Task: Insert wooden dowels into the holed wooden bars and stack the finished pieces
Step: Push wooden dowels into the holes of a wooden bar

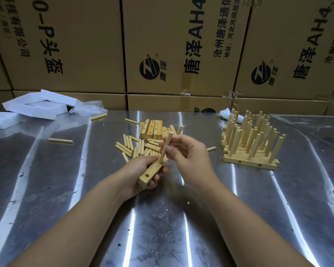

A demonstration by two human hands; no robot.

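My left hand (141, 170) grips a holed wooden bar (149, 173) above the metal table, one open hole showing near its near end. A wooden dowel (165, 148) stands in a hole further along the bar, and my right hand (187, 151) pinches that dowel with thumb and fingers. A second dowel (180, 130) pokes up from behind my right hand's fingers. Behind my hands lie a loose pile of dowels (135, 148) and a bundle of empty holed bars (152, 129). At the right stands the stack of finished pieces (249, 143), dowels upright.
Stray dowels lie on the steel table (85, 189): one at the left (60, 140), two further back (98, 116) (132, 121), one right of my hands (211, 148). White foam pieces (39, 105) and crumpled plastic (87, 108) sit back left. Cardboard boxes (181, 45) wall the back.
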